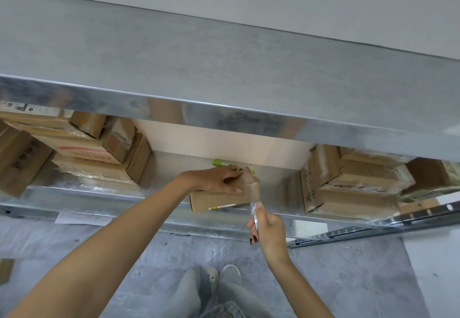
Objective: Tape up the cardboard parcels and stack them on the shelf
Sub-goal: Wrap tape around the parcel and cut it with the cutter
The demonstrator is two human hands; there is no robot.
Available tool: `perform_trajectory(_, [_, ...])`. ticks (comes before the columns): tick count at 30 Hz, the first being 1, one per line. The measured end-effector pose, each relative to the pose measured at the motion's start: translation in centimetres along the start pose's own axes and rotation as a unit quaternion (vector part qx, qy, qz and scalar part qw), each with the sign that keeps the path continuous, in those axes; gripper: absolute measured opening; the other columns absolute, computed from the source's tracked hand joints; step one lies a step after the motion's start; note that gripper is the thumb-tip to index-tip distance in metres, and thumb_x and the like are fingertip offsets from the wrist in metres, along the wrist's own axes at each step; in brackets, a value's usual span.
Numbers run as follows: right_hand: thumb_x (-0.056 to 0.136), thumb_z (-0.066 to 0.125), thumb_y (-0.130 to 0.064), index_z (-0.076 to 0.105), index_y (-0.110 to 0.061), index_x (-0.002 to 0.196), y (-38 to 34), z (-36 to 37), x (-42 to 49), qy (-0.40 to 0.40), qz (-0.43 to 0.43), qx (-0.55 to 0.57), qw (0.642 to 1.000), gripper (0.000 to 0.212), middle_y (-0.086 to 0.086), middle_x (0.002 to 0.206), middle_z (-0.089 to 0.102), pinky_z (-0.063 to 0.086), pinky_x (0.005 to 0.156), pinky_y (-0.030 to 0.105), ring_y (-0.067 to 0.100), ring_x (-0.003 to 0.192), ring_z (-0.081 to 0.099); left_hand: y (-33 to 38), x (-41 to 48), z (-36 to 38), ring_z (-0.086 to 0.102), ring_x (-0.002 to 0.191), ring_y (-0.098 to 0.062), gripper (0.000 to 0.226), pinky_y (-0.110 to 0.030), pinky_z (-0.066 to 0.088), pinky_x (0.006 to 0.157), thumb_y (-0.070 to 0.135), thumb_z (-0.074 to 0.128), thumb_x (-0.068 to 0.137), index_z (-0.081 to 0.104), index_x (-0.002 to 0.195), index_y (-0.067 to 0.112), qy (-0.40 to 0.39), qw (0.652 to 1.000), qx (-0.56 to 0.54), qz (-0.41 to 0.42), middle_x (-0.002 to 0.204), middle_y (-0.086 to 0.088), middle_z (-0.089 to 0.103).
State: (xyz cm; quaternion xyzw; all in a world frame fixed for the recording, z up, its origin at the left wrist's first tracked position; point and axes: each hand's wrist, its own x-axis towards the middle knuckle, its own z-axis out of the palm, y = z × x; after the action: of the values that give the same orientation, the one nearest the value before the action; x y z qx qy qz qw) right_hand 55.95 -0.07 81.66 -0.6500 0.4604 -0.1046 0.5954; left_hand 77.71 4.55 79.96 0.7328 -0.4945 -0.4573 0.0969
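The parcel (219, 199) lies on the lower shelf (281, 212) near its front edge, midway between two stacks. Brown tape (254, 186) wraps its right end. A small yellow label (222, 207) sits on its front face, the print too small to read. The left hand (215, 181) rests on top of the parcel, fingers laid out straight, thumb along the front edge. The right hand (267, 228) is clenched round a thin pale tool (254, 212) whose tip meets the lower end of the tape.

Just behind the parcel lies a green object (221, 163). The left stack (94, 153) of boxes carries red print, blurred, and a barcode label (17, 107) on top. The right stack (353, 183) is glossy with clear tape, with black handwriting on its side that cannot be read. An upper shelf (224, 64) of grey metal spans above. Below are a grey floor (124, 263), a cardboard scrap (6, 269) at left, and the person's shoes (221, 276).
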Motion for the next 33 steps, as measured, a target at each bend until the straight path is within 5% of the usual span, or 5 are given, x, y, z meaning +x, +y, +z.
perform_trajectory(9, [0.098, 0.043, -0.028, 0.054, -0.010, 0.042, 1.8, 0.8, 1.8, 0.001, 0.077, -0.048, 0.996, 0.061, -0.002, 0.032, 0.044, 0.039, 0.046, 0.023, 0.016, 0.029, 0.045, 0.1, 0.0, -0.2, 0.011, 0.147, -0.011, 0.076, -0.024, 0.012, 0.113, 0.056, 0.050, 0.092, 0.020, 0.153, 0.024, 0.010, 0.999, -0.019, 0.025, 0.161, 0.007, 0.010])
perform_trajectory(15, [0.098, 0.044, -0.031, 0.056, -0.008, 0.046, 1.5, 1.6, 3.0, 0.001, 0.110, -0.066, 0.992, 0.058, -0.001, 0.033, 0.047, 0.037, 0.042, 0.021, 0.017, 0.032, 0.048, -0.1, 0.0, -0.7, 0.025, 0.142, -0.010, 0.071, -0.031, 0.023, 0.116, 0.059, 0.051, 0.091, 0.029, 0.151, 0.028, 0.012, 0.999, -0.030, 0.035, 0.157, 0.011, 0.023])
perform_trajectory(23, [0.099, 0.042, -0.030, 0.055, -0.004, 0.053, -0.7, 1.8, 3.6, -0.029, 0.131, -0.044, 0.990, 0.054, -0.003, 0.030, 0.043, 0.035, 0.035, 0.016, 0.012, 0.026, 0.043, -0.2, -0.6, -2.2, 0.057, 0.080, 0.001, 0.044, -0.019, 0.039, 0.073, 0.058, 0.049, 0.092, 0.063, 0.125, 0.031, 0.048, 0.997, -0.062, 0.029, 0.092, 0.021, 0.066])
perform_trajectory(30, [0.099, 0.044, -0.022, 0.054, -0.003, 0.052, -0.4, 1.8, 2.9, -0.034, 0.137, -0.032, 0.989, 0.052, 0.000, 0.030, 0.043, 0.036, 0.035, 0.018, 0.012, 0.025, 0.041, 3.4, -0.1, 0.0, 0.057, 0.106, -0.024, 0.038, -0.042, 0.048, 0.091, 0.027, 0.040, 0.097, 0.044, 0.135, 0.021, 0.063, 0.998, 0.011, -0.015, 0.122, -0.001, 0.058])
perform_trajectory(33, [0.099, 0.044, -0.021, 0.055, -0.003, 0.053, -0.4, 1.9, 3.0, -0.024, 0.143, -0.028, 0.989, 0.050, 0.000, 0.031, 0.043, 0.037, 0.035, 0.018, 0.011, 0.025, 0.041, 4.0, -0.2, 1.2, 0.056, 0.107, -0.019, 0.053, -0.040, 0.047, 0.091, 0.054, 0.043, 0.089, 0.035, 0.139, 0.036, 0.093, 0.995, 0.034, -0.022, 0.128, 0.006, 0.056])
